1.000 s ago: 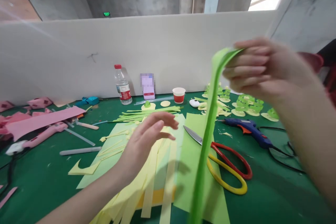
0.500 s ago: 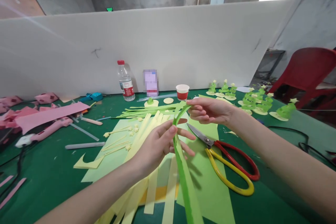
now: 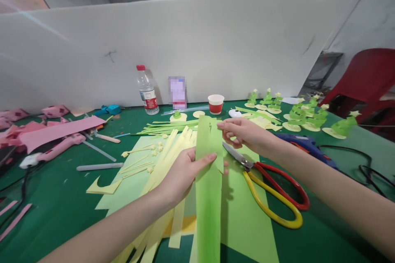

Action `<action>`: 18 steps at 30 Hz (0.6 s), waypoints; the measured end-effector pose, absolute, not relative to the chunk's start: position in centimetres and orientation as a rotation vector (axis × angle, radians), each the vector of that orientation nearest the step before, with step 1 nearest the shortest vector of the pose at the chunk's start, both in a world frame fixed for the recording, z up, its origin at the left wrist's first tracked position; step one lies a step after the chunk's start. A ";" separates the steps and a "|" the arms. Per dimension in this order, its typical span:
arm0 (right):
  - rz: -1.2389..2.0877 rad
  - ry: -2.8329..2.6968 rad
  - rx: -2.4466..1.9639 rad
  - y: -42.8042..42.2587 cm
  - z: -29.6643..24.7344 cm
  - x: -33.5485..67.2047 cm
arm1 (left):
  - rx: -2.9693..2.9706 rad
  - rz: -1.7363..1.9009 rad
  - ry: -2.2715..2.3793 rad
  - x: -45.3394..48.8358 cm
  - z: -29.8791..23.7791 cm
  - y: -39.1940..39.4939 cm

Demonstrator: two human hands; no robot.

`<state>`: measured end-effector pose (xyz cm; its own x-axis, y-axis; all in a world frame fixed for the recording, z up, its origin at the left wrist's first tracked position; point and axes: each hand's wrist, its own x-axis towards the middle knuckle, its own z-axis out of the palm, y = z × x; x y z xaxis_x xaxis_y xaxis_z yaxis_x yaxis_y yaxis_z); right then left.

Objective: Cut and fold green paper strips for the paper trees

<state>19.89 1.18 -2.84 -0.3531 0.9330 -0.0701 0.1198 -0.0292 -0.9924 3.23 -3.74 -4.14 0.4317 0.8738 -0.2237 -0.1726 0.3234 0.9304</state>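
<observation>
Rotated the green paper strip (image 3: 208, 181) from edge-on half a second ago to broad face up. Holding it stretched above the table, probably to keep it flat and taut. Clamping mid-strip with the left hand (image 3: 183, 172), thumb on top, fingers curled beneath; pinching the far end with the right hand (image 3: 243, 133), narrowly closed. Just below that hand, untouched: scissors (image 3: 248, 167); under the left hand, loose yellow strips (image 3: 173, 148).

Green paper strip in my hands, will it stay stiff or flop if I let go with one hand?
Probably floppy: the green paper strip is long and thin, held flat between the left hand and the right hand. Likely very light, so a slight push would slide it. Its top edge looks notched, so a hard tug might tear it.
</observation>
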 end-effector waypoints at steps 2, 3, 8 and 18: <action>1.406 -1.571 -1.167 0.2 -2.9 19.1 | 1.013 0.841 0.893 3.3 -4.3 -3.6; 1.383 -1.581 -1.177 -0.2 -2.9 18.7 | 1.030 0.851 0.913 3.3 -4.3 -3.6; 1.236 -1.538 -1.190 -1.0 -3.1 17.8 | 1.214 0.767 1.041 3.3 -4.7 -4.2; 1.156 -1.586 -1.162 -1.5 -3.2 17.5 | 1.352 0.809 0.995 3.3 -4.4 -4.3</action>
